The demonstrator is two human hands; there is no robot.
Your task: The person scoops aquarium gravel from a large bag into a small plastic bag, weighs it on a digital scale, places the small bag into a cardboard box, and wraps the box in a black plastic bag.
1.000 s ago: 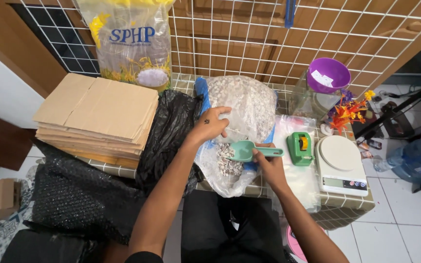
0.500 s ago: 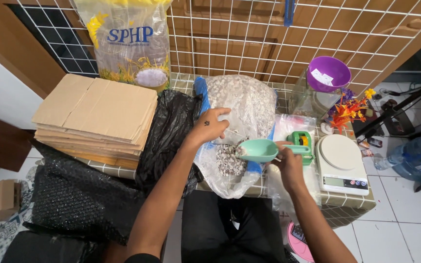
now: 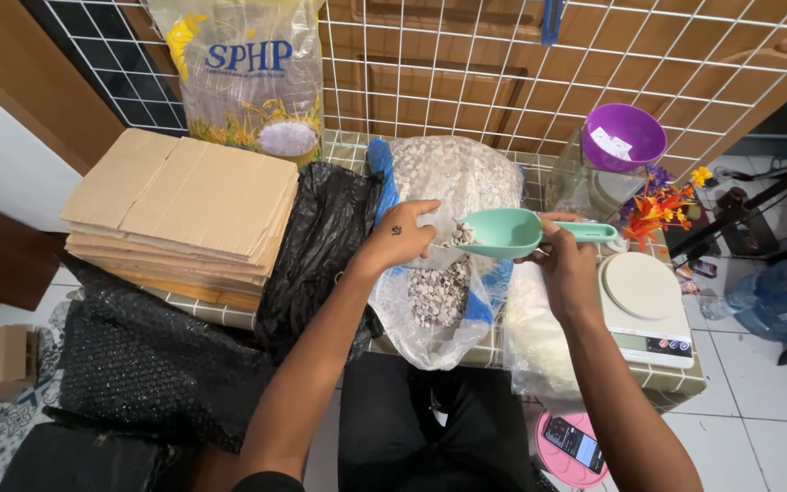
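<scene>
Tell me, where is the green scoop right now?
In the head view the green scoop sits mid-frame, held by the right hand above the clear bag of pebbles, just left of the white scale.

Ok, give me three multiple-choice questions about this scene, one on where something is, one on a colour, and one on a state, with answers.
1. Where does the stack of flat cardboard lie?
A. At the left end of the table
B. On the scale
C. Inside the purple bowl

2. What colour is the scoop held by the right hand?
A. Red
B. Mint green
C. Black

3. What is the state of the white scale?
A. Piled with pebbles
B. Covered by a bag
C. Its round plate is bare

Answers:
1. A, the cardboard sits left of the black plastic bag.
2. B, the scoop is pale mint green, held by its handle, with small pebbles at its mouth, where the left hand meets it above the clear bag of pebbles.
3. C, nothing rests on the plate.
</scene>
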